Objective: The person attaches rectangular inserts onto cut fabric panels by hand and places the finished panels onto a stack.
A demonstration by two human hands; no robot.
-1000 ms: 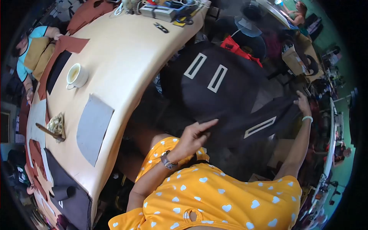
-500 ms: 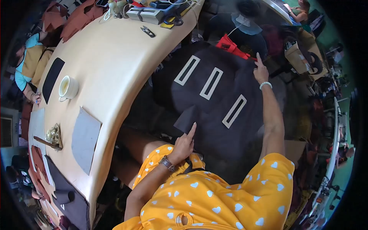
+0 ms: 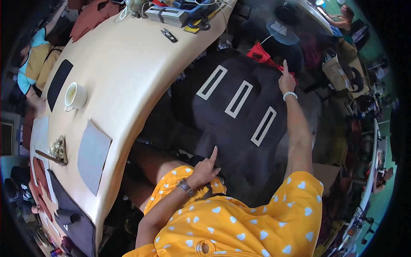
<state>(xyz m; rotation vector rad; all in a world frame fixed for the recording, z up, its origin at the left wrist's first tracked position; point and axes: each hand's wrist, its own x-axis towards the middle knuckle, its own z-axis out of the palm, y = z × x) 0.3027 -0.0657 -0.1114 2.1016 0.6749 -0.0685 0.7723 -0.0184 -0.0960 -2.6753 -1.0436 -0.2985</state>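
Indoors, amid clutter (image 3: 338, 73), a cream tabletop (image 3: 128, 64) flanks black fabric (image 3: 233, 139) bearing three white rectangular frames (image 3: 230, 114), your hands (image 3: 204, 172) (image 3: 286, 82) pointing, grip unclear.

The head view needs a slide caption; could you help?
Left hand and right hand at dark fabric with three pale rectangles.

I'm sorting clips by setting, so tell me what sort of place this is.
Probably a sewing or leather workshop: dark material lies spread out, and the table beside it holds snips and a curved grey piece.
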